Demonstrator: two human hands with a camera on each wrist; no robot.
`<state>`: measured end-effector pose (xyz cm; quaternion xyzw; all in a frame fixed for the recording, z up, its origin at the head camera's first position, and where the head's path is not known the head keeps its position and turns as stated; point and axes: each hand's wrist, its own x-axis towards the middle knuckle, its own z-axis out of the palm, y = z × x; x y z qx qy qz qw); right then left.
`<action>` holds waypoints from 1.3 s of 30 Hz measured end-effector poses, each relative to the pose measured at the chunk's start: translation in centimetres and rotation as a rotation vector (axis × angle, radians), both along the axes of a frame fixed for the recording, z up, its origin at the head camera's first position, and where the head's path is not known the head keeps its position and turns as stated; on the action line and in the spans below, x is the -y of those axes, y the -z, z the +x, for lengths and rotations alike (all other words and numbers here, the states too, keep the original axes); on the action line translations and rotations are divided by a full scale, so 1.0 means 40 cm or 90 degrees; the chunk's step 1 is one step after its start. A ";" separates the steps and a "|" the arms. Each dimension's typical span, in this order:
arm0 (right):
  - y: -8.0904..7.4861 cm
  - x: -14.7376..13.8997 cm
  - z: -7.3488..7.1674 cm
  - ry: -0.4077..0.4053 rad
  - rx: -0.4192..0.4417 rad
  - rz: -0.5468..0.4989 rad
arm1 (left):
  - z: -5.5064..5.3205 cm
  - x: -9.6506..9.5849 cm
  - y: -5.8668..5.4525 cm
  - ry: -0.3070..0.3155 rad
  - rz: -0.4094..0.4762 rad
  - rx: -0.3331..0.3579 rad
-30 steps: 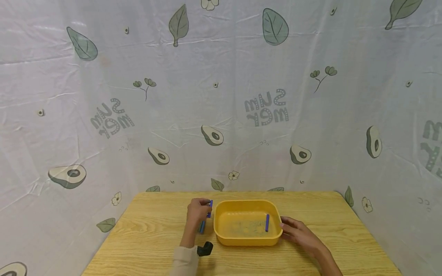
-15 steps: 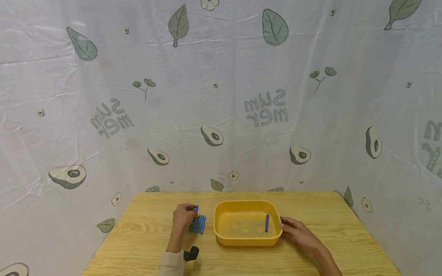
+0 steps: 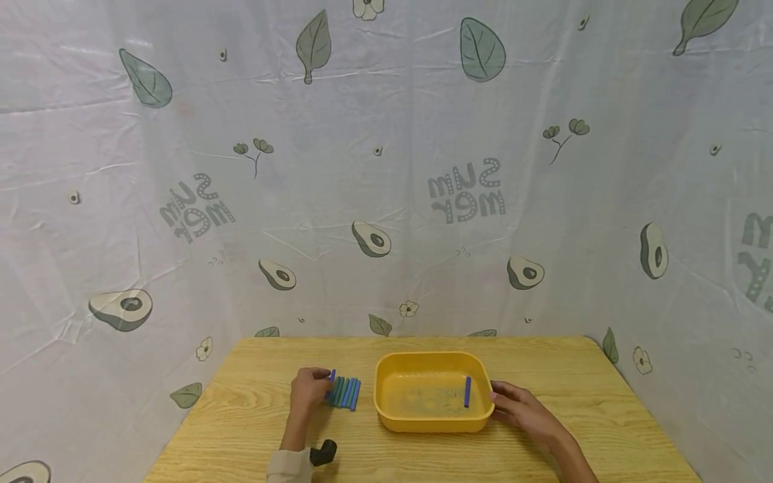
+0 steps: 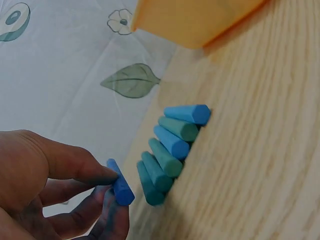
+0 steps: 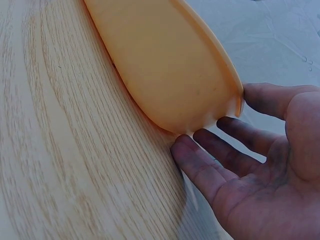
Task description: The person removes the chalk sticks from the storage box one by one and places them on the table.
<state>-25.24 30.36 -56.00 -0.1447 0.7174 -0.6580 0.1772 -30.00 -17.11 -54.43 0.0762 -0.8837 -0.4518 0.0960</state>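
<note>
Between thumb and fingers, my left hand [image 3: 306, 389] pinches a blue chalk stick [image 4: 121, 189] at the left end of a row. The row of chalk sticks [image 3: 347, 393], several in blues and greens, lies side by side on the table. At the right, my right hand [image 3: 524, 408] holds the end of a yellow plastic tray [image 3: 436, 424], its thumb at the rim and fingertips against the outer wall, as the right wrist view shows. One dark blue chalk stick [image 3: 468, 392] lies inside the tray toward its right side. Bluish dust marks fingers of both hands.
The wood-grain table [image 3: 266, 402] carries everything. Its far edge meets a pale curtain [image 3: 338, 188] printed with leaves and avocados, which also stands at both sides. A black wrist device [image 3: 323, 453] sits beside the left sleeve. Powder smudges mark the tray's floor.
My left hand has moved left and lower with the blue chalk stick, from beside the tray to the row's left end, uncovering the row. My right hand and the tray have stayed put.
</note>
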 end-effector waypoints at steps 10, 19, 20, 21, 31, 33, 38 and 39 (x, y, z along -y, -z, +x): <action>-0.006 0.001 0.004 0.005 0.010 0.011 | 0.009 0.005 0.020 0.011 -0.012 -0.004; -0.014 0.005 0.011 0.011 0.011 0.017 | 0.014 0.003 0.026 0.011 -0.009 -0.003; -0.014 0.005 0.011 0.010 0.011 0.016 | 0.014 0.003 0.026 0.010 -0.010 -0.003; -0.013 0.005 0.011 0.010 0.010 0.016 | 0.014 0.003 0.025 0.009 -0.011 -0.001; -0.003 0.004 0.010 0.016 0.010 0.011 | 0.019 0.002 0.019 0.011 -0.008 0.005; -0.004 0.005 0.011 0.018 0.009 0.012 | 0.020 0.000 0.015 0.008 -0.004 0.008; -0.008 0.007 0.010 0.022 0.010 0.015 | 0.020 -0.015 0.002 0.015 0.003 0.001; -0.008 0.007 0.010 0.023 0.011 0.015 | 0.021 -0.020 -0.001 0.019 0.005 -0.003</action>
